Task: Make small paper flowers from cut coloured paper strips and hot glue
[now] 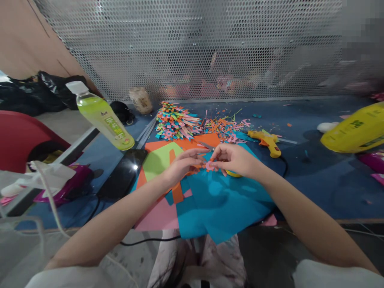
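A small pink and orange paper flower is between my two hands, above blue paper sheets. My right hand pinches its right side between thumb and fingertips. At the flower's left edge, my left hand has its fingers curved and drawn together on it; the fingertips are partly hidden. Scissors lie beneath my right hand, with metal blades and a yellow handle showing. Left of the flower lie an orange paper strip, a lime-green sheet and a pink sheet.
Behind my hands stand a pile of layered paper flowers and loose paper scraps. A yellow glue gun lies to the right, near a yellow bottle. Leftward are a phone, a drink bottle and a purple tissue pack.
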Demonstrator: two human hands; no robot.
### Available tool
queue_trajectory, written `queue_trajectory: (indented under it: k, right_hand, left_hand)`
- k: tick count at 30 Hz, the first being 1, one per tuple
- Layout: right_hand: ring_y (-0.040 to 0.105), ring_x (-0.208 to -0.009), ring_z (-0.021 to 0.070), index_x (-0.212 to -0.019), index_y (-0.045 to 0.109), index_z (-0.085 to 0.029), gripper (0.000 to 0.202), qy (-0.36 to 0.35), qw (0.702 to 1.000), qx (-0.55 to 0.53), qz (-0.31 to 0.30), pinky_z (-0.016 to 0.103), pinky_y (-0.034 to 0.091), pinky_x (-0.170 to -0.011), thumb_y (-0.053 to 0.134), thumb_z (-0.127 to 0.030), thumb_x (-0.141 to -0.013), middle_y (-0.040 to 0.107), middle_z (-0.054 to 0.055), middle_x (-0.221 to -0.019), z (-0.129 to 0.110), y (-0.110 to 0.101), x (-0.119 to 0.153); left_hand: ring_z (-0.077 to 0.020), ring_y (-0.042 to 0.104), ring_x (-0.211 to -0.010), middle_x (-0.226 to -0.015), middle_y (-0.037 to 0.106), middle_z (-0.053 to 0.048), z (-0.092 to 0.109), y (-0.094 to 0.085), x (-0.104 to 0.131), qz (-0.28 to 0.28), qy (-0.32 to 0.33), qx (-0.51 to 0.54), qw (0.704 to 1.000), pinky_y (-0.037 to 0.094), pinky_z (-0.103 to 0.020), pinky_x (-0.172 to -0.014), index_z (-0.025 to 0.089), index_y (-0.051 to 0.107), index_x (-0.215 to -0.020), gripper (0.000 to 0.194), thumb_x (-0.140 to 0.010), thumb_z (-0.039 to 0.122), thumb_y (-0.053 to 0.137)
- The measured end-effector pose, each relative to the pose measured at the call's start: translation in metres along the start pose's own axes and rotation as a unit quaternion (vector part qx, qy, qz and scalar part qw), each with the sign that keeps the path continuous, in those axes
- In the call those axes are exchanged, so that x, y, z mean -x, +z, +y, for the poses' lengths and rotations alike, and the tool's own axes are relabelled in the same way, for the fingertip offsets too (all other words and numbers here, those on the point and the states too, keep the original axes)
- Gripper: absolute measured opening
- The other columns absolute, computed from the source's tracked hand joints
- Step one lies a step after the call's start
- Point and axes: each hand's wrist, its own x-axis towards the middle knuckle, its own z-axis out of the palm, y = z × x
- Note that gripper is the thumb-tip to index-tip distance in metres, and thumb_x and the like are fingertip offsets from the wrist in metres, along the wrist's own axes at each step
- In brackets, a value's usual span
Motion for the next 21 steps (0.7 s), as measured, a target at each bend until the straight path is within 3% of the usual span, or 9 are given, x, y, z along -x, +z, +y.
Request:
queue_trajectory:
  k: [10,17,21]
  right_hand:
    - [0.062,-0.058,0.0128,-0.075,0.048,-0.019,0.033,0.036,0.999,-0.017,0.018,0.022,0.049,-0.040,0.077,-0.034,-0.065,0.067,0.001,-0.068,-0.0010,-0.0005,-0.0023]
    - [0.066,-0.065,0.0153,-0.077,0.051,-0.019,0.028,-0.025,0.999,0.000,0.029,0.026,0.052,-0.051,0.073,-0.034,-0.071,0.069,0.003,-0.075,0.0021,0.0009,-0.0025]
    - [0.065,-0.062,0.0151,-0.073,0.050,-0.018,0.032,0.001,1.000,-0.021,0.023,0.025,0.050,-0.047,0.076,-0.036,-0.067,0.068,0.003,-0.071,0.0017,0.0032,-0.0034]
  left_hand:
    - [-0.0165,0.056,-0.074,-0.082,0.065,-0.005,0.0024,-0.0002,0.0003,-0.010,0.031,0.023,0.999,0.040,-0.027,-0.063,0.017,0.067,-0.108,0.048,-0.061,0.024,0.066]
    - [-0.0153,0.056,-0.071,-0.075,0.063,-0.003,0.0033,0.0001,-0.0044,0.012,-0.020,0.092,0.995,0.039,-0.024,-0.056,0.016,0.069,-0.103,0.046,-0.057,0.024,0.068]
    - [-0.0145,0.057,-0.068,-0.075,0.064,-0.003,-0.0002,0.0002,-0.0055,0.022,0.023,0.042,0.999,0.040,-0.025,-0.059,0.015,0.068,-0.105,0.043,-0.063,0.022,0.067]
